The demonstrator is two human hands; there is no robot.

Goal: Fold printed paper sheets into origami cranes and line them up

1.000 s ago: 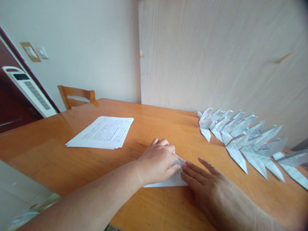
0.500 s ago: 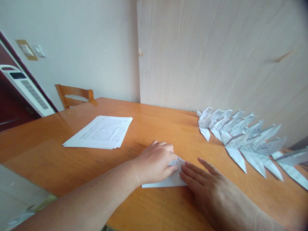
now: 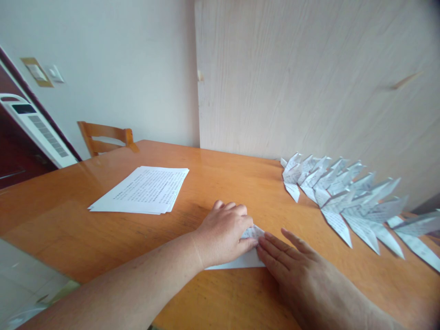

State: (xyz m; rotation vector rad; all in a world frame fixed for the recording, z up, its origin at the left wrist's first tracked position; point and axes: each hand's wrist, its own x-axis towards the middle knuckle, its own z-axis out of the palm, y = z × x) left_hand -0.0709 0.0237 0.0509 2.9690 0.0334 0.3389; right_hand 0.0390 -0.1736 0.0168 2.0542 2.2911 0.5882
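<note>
A partly folded sheet of printed paper [image 3: 237, 262] lies on the wooden table in front of me, much of it covered by my hands. My left hand [image 3: 225, 233] is closed over its upper edge, with the thumb and curled fingers pinching a printed flap. Flat on the paper's right end rest the outstretched fingers of my right hand [image 3: 299, 261], thumb apart. The fingertips of the two hands almost meet at the flap. How the sheet is folded beneath the left palm is hidden.
Left of my hands lies a stack of printed sheets [image 3: 147, 190] on the table [image 3: 227, 174]. Rows of folded paper pieces [image 3: 343, 188] stand at the right, by a wooden panel [image 3: 292, 78]. A chair [image 3: 106, 135] is at the far left edge.
My left hand has shifted very slightly along the flap toward the right hand, covering a little more paper. The right hand stays nearly in place.
</note>
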